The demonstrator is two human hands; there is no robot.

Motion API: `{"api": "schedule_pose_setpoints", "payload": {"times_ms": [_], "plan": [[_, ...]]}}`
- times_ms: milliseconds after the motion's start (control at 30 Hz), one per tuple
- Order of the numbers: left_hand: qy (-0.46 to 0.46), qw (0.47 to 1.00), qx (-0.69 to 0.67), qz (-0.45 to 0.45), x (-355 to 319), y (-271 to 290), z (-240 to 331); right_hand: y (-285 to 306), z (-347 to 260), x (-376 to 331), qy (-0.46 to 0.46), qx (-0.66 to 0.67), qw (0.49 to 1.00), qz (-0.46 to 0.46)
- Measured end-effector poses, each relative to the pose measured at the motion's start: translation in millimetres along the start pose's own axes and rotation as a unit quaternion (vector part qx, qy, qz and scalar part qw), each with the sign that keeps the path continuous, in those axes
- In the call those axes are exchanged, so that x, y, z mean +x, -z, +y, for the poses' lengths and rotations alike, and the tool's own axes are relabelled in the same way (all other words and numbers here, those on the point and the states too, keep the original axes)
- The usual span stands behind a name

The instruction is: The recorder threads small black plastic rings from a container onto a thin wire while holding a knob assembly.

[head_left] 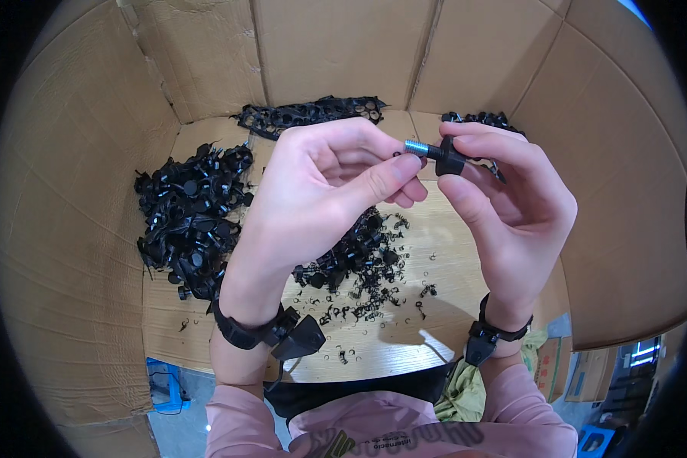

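Above the table, my right hand [511,191] is closed, thumb and fingers round the wide black head of a threaded bolt [449,158]. Its bare silver-blue thread points left. My left hand [328,183] is closed in a pinch beside the thread's end, thumb just below it. A small black ring [396,154] shows between the left thumb and fingers; its far side is hidden. Under my hands, on the table [443,267], lie a pile of black-headed bolts [351,252] and many loose small black rings and curls [374,294].
A big heap of black-headed bolts [191,214] lies at the left. At the back are a perforated black sheet [309,114] and a smaller pile of black parts [485,120]. Tall cardboard walls [343,53] enclose the table's back and sides. Black straps with small boxes circle both wrists.
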State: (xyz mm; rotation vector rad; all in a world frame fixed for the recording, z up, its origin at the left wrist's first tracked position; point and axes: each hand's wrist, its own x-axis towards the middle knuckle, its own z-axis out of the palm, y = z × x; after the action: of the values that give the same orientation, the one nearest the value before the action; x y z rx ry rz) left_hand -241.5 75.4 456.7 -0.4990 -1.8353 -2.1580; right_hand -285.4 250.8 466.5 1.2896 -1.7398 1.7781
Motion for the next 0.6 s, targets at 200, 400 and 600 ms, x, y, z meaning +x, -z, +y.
{"api": "schedule_pose_setpoints", "payload": {"times_ms": [200, 400, 600], "plan": [[-0.071, 0.979, 0.152, 0.112, 4, 14, 0, 6, -5, 3, -0.078, -0.022, 0.997, 0.008], [-0.124, 0.927, 0.238, 0.263, 1, 60, 8, 27, -5, 8, -0.095, -0.045, 0.99, 0.094], [-0.154, 0.909, 0.134, 0.363, -7, 87, 18, 32, -2, 10, -0.076, -0.057, 0.993, 0.07]]}}
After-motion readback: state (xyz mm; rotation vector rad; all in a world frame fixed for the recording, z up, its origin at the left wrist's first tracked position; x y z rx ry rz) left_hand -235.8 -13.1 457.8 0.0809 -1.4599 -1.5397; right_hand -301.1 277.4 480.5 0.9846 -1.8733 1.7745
